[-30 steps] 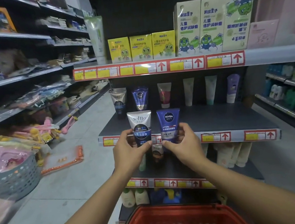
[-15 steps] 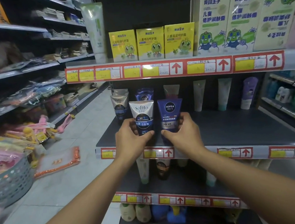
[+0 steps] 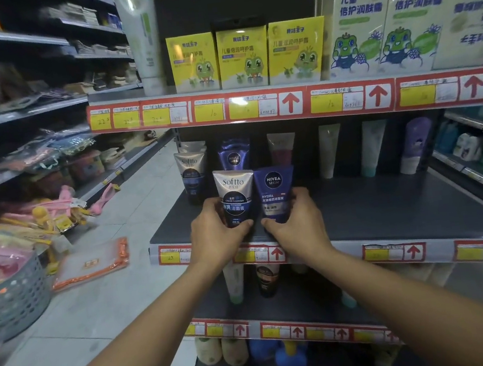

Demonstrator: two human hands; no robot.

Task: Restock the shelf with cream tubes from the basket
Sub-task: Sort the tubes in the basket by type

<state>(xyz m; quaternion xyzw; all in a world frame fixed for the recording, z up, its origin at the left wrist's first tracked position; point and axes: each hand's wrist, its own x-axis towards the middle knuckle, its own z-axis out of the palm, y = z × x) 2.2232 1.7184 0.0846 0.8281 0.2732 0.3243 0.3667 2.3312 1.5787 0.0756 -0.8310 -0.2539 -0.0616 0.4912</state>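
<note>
A: Hands, what have they got?
B: Left hand (image 3: 214, 234) grips the silver tube (image 3: 233, 197), right hand (image 3: 296, 221) grips the blue tube (image 3: 274, 192), both upright, side by side, over the dark shelf (image 3: 388, 211) near its front edge.

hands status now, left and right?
Left hand: grips the Softto tube.
Right hand: grips the Nivea Men tube.

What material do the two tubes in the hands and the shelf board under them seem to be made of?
Softto tube: probably soft plastic, glossy, with a metallic silver sheen on top.
Nivea tube: probably the same plastic, shiny deep blue.
Shelf board: likely painted metal, dark grey, matte.
</note>
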